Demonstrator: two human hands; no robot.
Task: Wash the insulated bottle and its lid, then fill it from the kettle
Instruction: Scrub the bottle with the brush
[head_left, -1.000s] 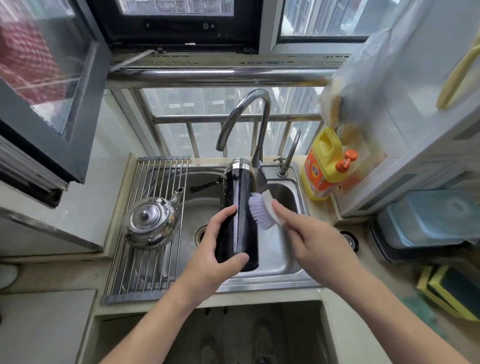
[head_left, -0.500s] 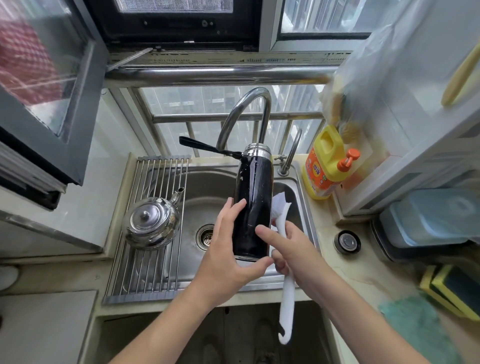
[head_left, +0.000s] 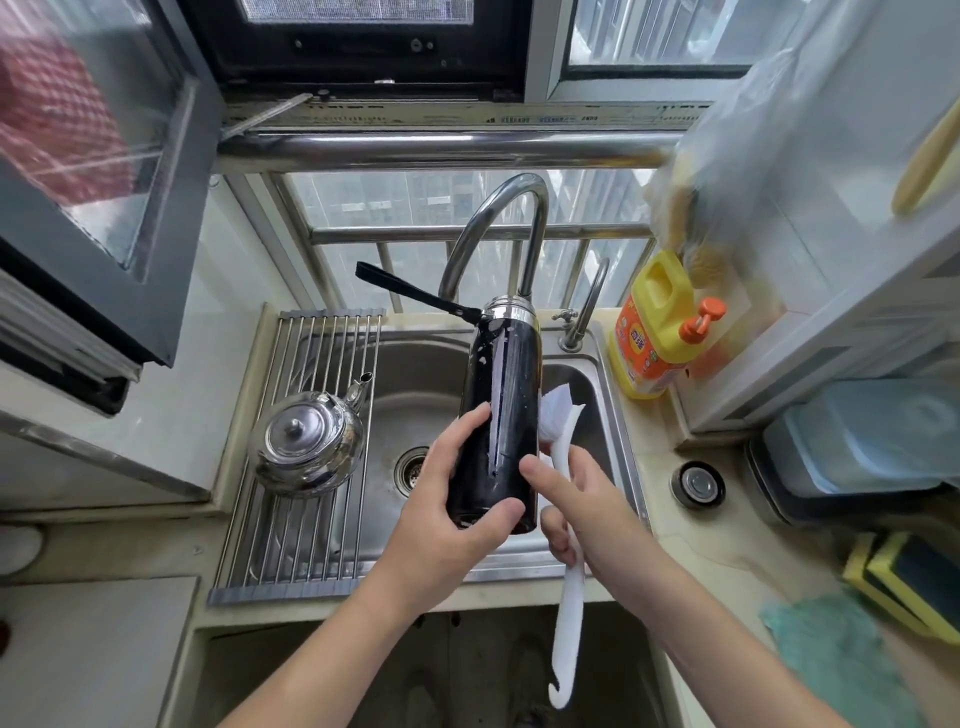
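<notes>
I have the insulated bottle (head_left: 501, 415) held over the sink (head_left: 415, 384), its long axis running from my left palm up and away toward the faucet (head_left: 498, 228). The steel neck points away from me and the base sits nearest me. It stands close to upright, leaning slightly right at the top. A black strap (head_left: 415, 293) sticks out leftward from the neck.

My left hand (head_left: 447, 519) is wrapped round the lower body of the bottle, fingers on its left side and thumb across the front near the base. My right hand (head_left: 587, 509) is just beside it, curled round the white brush (head_left: 566, 597). The bristle head lies against the bottle's right side above my right hand, and the hooked handle hangs below that hand.

Left of my left hand, the kettle (head_left: 306, 441) stands on the drying rack (head_left: 291, 545). Right of my right hand, what looks like the lid (head_left: 697, 485) lies on the counter.
</notes>
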